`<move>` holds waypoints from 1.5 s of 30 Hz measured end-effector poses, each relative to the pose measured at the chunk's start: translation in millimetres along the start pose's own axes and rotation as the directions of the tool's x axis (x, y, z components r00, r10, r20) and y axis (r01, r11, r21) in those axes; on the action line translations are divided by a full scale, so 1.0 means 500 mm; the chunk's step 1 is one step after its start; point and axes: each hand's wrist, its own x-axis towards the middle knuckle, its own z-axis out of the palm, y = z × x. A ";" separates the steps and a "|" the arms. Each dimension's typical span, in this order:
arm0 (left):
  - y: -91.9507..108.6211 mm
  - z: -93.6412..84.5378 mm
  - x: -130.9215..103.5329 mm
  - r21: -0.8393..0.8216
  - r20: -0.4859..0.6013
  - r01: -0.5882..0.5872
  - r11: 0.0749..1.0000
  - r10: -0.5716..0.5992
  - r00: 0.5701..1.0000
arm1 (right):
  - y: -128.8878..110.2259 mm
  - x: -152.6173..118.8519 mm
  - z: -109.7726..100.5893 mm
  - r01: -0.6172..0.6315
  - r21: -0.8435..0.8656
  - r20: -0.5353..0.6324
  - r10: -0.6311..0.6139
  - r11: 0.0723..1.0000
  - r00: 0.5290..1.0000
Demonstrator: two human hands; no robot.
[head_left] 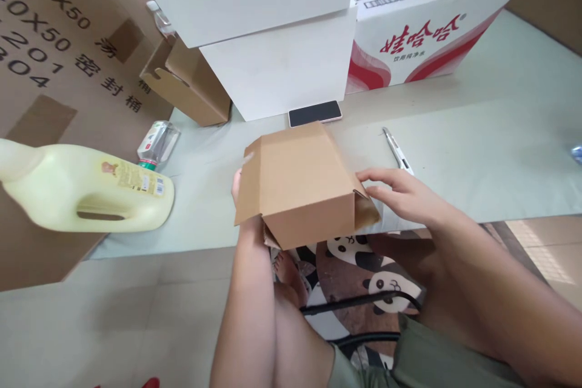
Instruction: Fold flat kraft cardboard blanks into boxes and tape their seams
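Observation:
A small brown cardboard box (302, 173) is held tilted at the front edge of the table, its end flaps standing out at both sides. My left hand (236, 187) grips its left end from behind the flap, and most of those fingers are hidden. At the right end, the fingertips of my right hand (400, 193) are on the edge by the folded-out flap. A white pen-like cutter (397, 150) lies on the table just beyond my right hand. Behind the box rests a phone (315, 114) with a dark screen.
White cartons (282, 66) and a red-and-white water carton (409, 42) stand at the back. To the left are an open brown box (195, 85), a clear bottle (157, 144) with a green cap and a large pale-yellow jug (91, 188). The cloth-covered table (491, 163) ends near my knees.

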 end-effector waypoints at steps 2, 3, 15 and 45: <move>0.003 0.000 0.020 -0.040 0.012 -0.036 0.999 0.037 0.999 | 0.016 0.002 -0.002 -0.031 0.092 -0.080 0.038 0.995 0.996; 0.003 -0.002 0.032 -0.051 0.023 -0.060 0.997 0.061 0.998 | 0.024 0.003 -0.002 -0.016 0.150 -0.115 0.033 0.989 0.993; 0.006 -0.018 0.050 0.173 0.208 -0.286 0.942 0.249 0.946 | 0.044 0.017 0.017 0.098 0.277 -0.144 -0.060 0.956 0.988; 0.007 -0.029 0.056 0.273 0.250 -0.310 0.911 0.244 0.937 | 0.033 0.026 0.052 0.037 0.451 -0.341 0.134 0.892 0.931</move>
